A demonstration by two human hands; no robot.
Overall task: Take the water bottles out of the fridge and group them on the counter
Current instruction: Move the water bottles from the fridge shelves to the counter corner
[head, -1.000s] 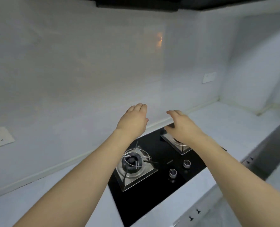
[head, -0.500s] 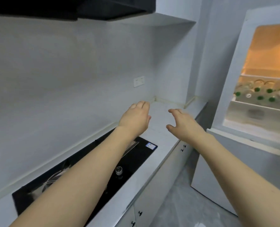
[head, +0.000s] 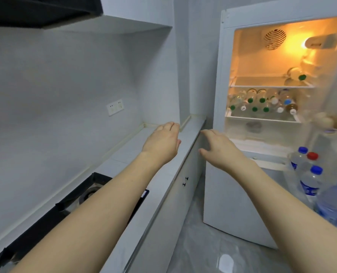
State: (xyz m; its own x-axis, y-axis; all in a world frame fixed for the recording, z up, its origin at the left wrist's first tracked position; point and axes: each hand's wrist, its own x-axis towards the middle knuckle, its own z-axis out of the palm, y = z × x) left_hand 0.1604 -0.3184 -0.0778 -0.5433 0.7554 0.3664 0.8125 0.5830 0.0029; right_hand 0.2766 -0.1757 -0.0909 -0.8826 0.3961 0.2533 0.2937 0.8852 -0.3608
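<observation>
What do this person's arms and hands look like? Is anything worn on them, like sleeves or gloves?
Both arms are bare as far up as the picture shows: no sleeves in view. The left hand and the right hand wear no gloves, and no rings, watch or bracelet show on the fingers or wrists. No marks or tattoos are visible on the forearms.

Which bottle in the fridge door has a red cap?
The clear plastic bottle with the red cap, standing in the door rack; its neighbours there have blue caps.
</observation>
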